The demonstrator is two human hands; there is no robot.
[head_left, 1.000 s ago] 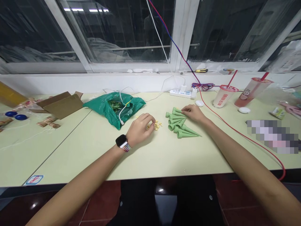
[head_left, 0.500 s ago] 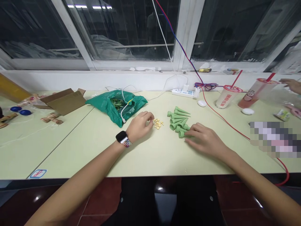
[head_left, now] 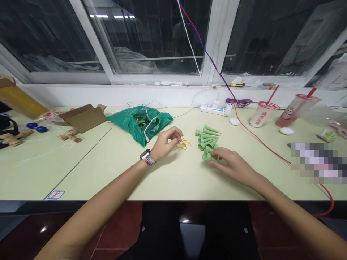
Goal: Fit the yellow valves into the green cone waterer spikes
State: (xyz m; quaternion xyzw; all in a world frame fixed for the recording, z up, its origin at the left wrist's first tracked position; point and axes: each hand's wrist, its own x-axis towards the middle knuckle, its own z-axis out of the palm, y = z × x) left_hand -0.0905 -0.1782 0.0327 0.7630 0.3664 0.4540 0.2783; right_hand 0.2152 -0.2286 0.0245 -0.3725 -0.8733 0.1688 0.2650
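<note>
My left hand [head_left: 166,142], with a black smartwatch [head_left: 145,154] and a beaded band on its wrist, hangs just left of a small scatter of yellow plastic pieces [head_left: 183,143]. Its thumb and fingertips are pinched together, and I cannot tell whether a piece lies between them. Several green plastic conical spikes [head_left: 207,137] lie in a loose pile to the right. My right hand [head_left: 230,164] is at the pile's front, its fingers around the narrow end of one spike [head_left: 206,156].
A green plastic bag [head_left: 139,122] and a cardboard box [head_left: 82,118] stand on the pale green table [head_left: 94,173]. Behind lie a power strip [head_left: 216,110] and a red cable [head_left: 260,144]. Two drink cups [head_left: 262,115] stand at right. Another person's hand [head_left: 337,130] enters at the right edge.
My right hand has moved from the top of the spike pile to its front, and one spike now sits lower, under it. My left hand stays by the yellow pieces.
</note>
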